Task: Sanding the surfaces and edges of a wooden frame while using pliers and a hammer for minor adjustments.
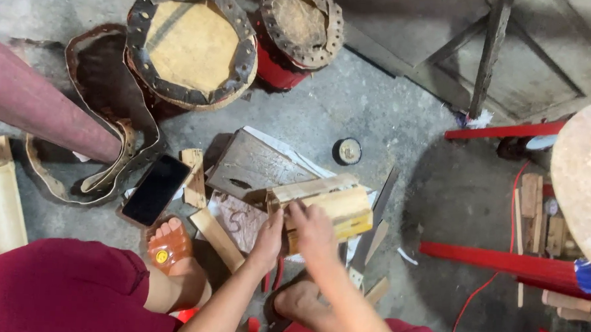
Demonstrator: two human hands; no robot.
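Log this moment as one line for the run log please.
left hand: grips wooden block | right hand: on block | nearby: phone, two drums, tape roll | floor: concrete

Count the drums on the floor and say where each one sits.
2 whole drums, both at the top: a wide tan-skinned drum left of centre and a smaller red-bodied drum to its right. A pale round disc at the right edge may be another; it is cut off.

One screen: phone [155, 189], flat on the floor [403, 124] left of the hands, beside a foot; black rectangle, screen dark, tilted on a diagonal. Small round yellow sticker [162, 256] on the orange sandal [169, 244]
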